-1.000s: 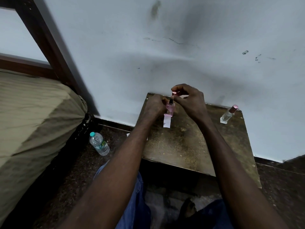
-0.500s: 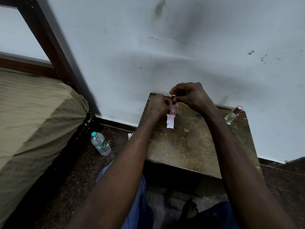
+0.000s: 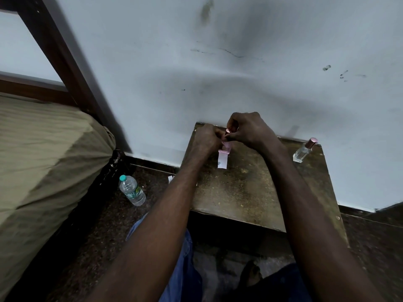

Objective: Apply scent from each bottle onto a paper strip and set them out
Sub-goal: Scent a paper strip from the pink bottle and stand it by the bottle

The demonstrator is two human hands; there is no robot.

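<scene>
The left hand (image 3: 207, 140) was over the far left part of the table (image 3: 250, 192), fingers curled round a small pink bottle (image 3: 227, 146). Most of the bottle was hidden behind the knuckles. The right hand (image 3: 250, 131) was beside it, nearer the table's back edge, with thumb and fingertips pinching a rose-coloured cap (image 3: 228, 130) at the top of the bottle. The two hands were touching or very nearly so. It could not be determined whether the cap was seated on the neck or lifted off it.

A white paper strip (image 3: 222, 159) ran from the base of the pink bottle toward the table's near edge, with a small dark mark on its lower half. Its upper end met the bottle. It could not be determined whether the strip lay flat on the table or was held just above it.

A second, clear bottle (image 3: 302, 152) with a pink cap stood at the table's far right corner, well apart from both hands and leaning slightly in this wide-angle view.

The table's back edge was against a pale wall (image 3: 239, 73). On the floor (image 3: 104, 225) left of the table a plastic water bottle (image 3: 132, 190) lay on its side, and a white scrap of paper (image 3: 170, 179) lay close to the table's left edge. Further left of the table was a bed (image 3: 43, 153) covered with an olive sheet.
</scene>
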